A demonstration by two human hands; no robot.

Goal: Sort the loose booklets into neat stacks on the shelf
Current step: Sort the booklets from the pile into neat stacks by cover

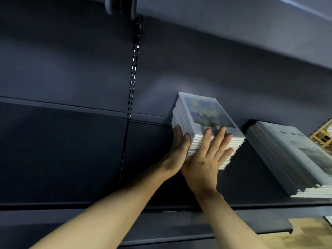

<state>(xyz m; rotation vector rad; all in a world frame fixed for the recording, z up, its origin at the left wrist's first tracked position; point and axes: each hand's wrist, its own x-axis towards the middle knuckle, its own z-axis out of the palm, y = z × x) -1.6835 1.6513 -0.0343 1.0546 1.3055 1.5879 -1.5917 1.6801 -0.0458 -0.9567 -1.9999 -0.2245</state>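
Here, straight fingers [218,139] of both hands against the booklet stack [203,121].

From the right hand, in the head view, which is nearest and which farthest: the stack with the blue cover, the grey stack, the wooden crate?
1. Stack with the blue cover: under the right hand, touching.
2. Grey stack: to its right on the shelf.
3. Wooden crate: far right edge.

The right hand [206,159] hides the near edge of the blue-covered booklet stack [203,115]. Right of that stack, the grey booklet stack [291,159] and a wooden frame [322,133] are cut by the picture's edge; cover print is blurred.
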